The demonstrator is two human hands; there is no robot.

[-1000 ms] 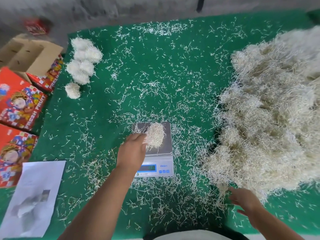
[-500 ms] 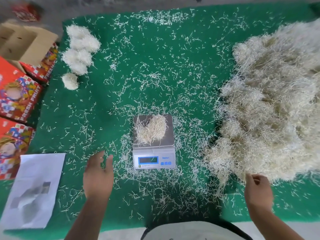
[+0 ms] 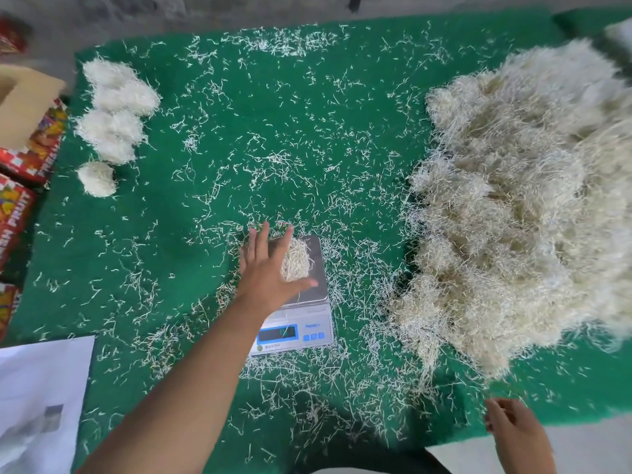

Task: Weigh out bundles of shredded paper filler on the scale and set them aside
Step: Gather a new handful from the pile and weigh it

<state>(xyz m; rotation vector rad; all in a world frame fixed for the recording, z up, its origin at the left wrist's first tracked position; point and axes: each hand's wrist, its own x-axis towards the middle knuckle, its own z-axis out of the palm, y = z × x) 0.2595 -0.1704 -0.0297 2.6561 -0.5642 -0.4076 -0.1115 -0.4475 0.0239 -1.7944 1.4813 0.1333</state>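
Note:
A small digital scale (image 3: 316,328) stands on the green mat, with a bundle of shredded paper (image 3: 297,260) on its steel pan. My left hand (image 3: 270,268) reaches over the pan with fingers spread straight, its palm against the left side of the bundle. My right hand (image 3: 514,427) hovers at the mat's near edge with loosely curled fingers, holding nothing, just below the big heap of shredded paper (image 3: 526,206). Several weighed bundles (image 3: 113,121) lie in a row at the far left.
Loose paper strands cover the green mat (image 3: 273,131). Red printed cartons (image 3: 20,186) and an open cardboard box (image 3: 24,104) stand off the left edge. A white sheet of paper (image 3: 37,405) lies at the near left corner.
My left hand drew back from the scale, then reached out again onto the bundle on the pan. My right hand has dropped back from the heap's edge toward me.

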